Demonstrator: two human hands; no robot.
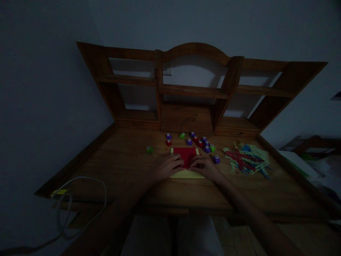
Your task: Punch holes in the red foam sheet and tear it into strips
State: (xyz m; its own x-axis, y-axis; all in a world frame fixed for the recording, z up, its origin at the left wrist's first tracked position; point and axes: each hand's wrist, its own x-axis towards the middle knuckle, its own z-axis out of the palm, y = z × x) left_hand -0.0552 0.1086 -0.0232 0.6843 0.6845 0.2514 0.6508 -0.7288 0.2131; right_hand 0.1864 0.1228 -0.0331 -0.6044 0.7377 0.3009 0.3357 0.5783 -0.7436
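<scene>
On the wooden desk in front of me lies a red sheet (187,155) on top of a pale yellow sheet (187,174). The yellow shows along the near side and at the two far corners. My left hand (170,165) is at the red sheet's left side, its bent fingers closed on the near edge. From the right, my right hand (204,166) has its fingers pinched on the same edge, a short gap from the left. The dim light hides the fingertips. Whether the sheets are paper or another material, I cannot tell.
Several small eye-topped pieces, such as a green one (149,149) and a purple one (216,159), stand around the sheets. To the right lies a heap of perforated plastic strips (247,158). A wooden shelf unit (194,91) backs the desk. A white cable (105,192) loops at left.
</scene>
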